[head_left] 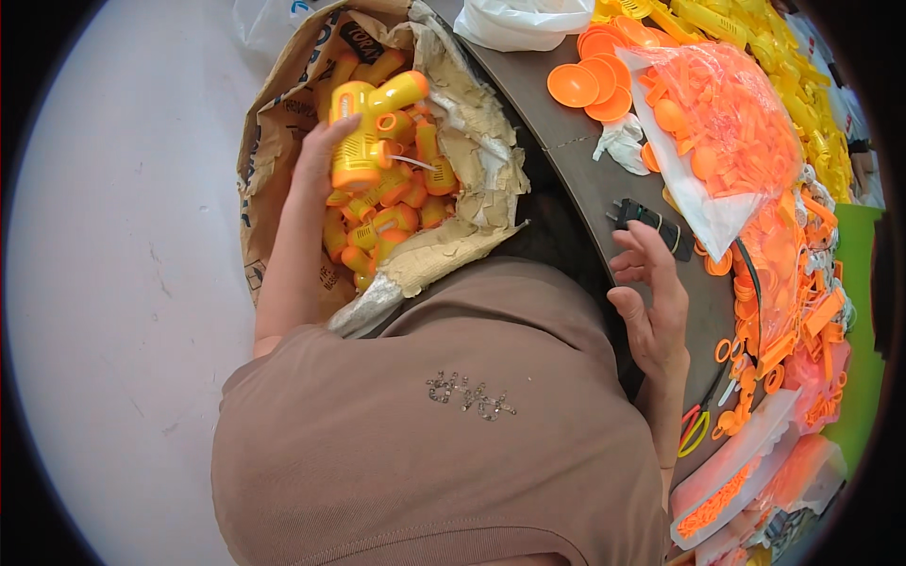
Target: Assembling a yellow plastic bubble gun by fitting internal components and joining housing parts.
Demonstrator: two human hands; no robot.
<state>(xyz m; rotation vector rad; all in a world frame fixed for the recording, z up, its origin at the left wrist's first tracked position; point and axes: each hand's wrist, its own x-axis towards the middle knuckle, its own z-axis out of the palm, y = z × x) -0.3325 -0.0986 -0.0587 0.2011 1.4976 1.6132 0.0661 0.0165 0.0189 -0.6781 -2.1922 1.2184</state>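
Observation:
A yellow toy hair dryer [356, 141] with orange ends is gripped at its left side by my left hand [322, 156]. Some of that hand's fingers are hidden behind the toy. It is held over a large brown paper sack [271, 141] with a torn, folded rim. Inside the sack lie several more yellow and orange toys [392, 222] of the same look. A thin white strip [412, 162] shows beside the held toy. At the table edge my right hand [651, 297] is raised with its fingers apart and nothing in it, just below a black plug adapter [653, 226].
The dark table [590, 174] curves along my right side. On it are orange discs [590, 83], a clear bag of orange parts [722, 123], yellow parts [802, 104], crumpled white paper [621, 143] and scissors [696, 429]. A white plastic bag [524, 21] lies at the far end.

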